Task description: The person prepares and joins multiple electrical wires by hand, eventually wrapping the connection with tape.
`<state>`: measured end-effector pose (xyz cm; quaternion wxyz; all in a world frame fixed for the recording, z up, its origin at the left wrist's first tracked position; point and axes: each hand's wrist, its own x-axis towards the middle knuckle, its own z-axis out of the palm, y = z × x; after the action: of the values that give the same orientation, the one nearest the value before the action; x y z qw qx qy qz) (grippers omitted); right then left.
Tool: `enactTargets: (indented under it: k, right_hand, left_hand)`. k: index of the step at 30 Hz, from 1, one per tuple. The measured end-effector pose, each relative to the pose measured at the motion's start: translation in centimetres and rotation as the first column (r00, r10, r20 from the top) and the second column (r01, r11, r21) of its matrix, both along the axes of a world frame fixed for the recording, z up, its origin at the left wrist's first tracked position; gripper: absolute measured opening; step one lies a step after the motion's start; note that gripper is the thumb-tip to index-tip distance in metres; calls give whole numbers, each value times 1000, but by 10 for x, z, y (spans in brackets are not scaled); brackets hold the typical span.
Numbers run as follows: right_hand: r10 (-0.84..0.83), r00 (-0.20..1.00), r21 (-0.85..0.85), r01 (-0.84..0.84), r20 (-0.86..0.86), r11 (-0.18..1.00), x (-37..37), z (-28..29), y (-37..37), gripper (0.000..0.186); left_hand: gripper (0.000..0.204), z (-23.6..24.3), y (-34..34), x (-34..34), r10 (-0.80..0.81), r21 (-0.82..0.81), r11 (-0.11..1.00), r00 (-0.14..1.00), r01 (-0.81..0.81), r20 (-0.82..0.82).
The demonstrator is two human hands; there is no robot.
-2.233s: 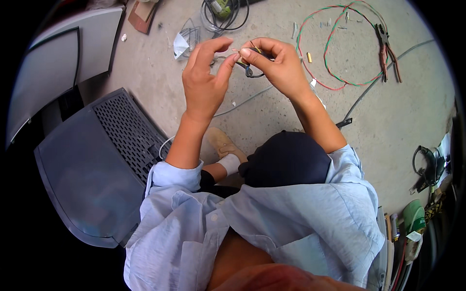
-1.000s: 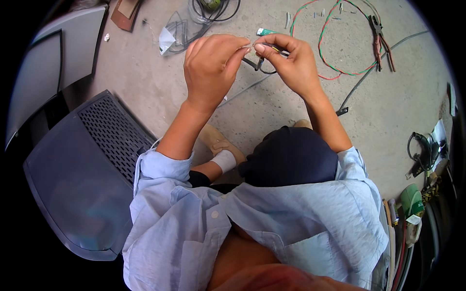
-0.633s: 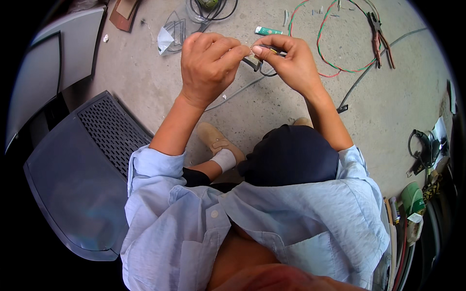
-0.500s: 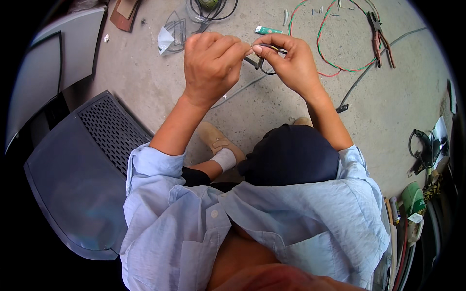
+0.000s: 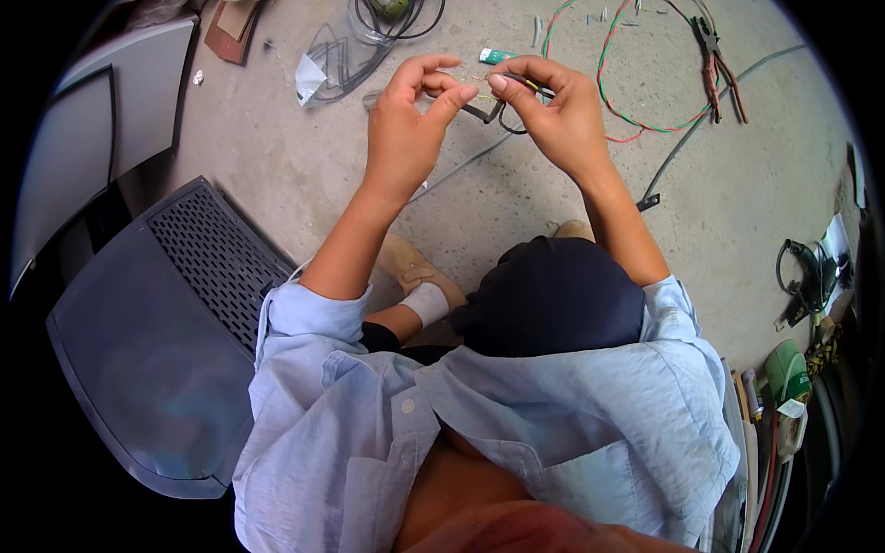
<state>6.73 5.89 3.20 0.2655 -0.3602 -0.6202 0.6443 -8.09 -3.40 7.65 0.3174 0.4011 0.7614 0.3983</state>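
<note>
My right hand (image 5: 562,103) pinches thin electrical wires between thumb and forefinger. A fine bare copper end shows just left of those fingertips. Dark wires stick out on the hand's right side, and a black loop hangs below. From these wires a dark grey cable (image 5: 477,112) bends away to the left and passes behind my left hand (image 5: 406,129). That hand is open, its thumb and forefinger spread a short gap from the copper end. Whether its hidden lower fingers touch the cable I cannot make out. A yellow-green wire shows between the hands.
Beyond the hands, a green tube (image 5: 498,56) lies on the concrete floor. Pliers (image 5: 708,51) with reddish handles lie by a red-and-green twisted wire (image 5: 604,88). A clear plastic bag (image 5: 336,69) is at far left. A dark perforated plastic panel (image 5: 171,323) stands at my left.
My left hand has let go of the copper end. Its fingers have spread and turned, drawing slightly away. My right hand keeps its pinch almost in place.
</note>
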Motion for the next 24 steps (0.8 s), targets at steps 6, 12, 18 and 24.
enactTargets:
  k: [6,12,18,24]
  right_hand:
    - [55,998,-52,-56,-29,997,-1,-1,0,25]
    - [54,997,-106,-60,-56,993,-2,-2,-2,23]
    - [58,996,-8,-58,-62,998,1,-3,-1,20]
    - [-2,999,253,11,-35,967,5,-4,1,15]
  left_hand:
    - [17,-1,5,-5,-99,132,929,575,346,-812]
    - [10,3,4,-8,-94,111,902,442,418,-892]
    - [5,2,5,-7,-134,96,912,510,399,-849]
    - [5,-7,5,-7,-176,81,940,675,331,-716]
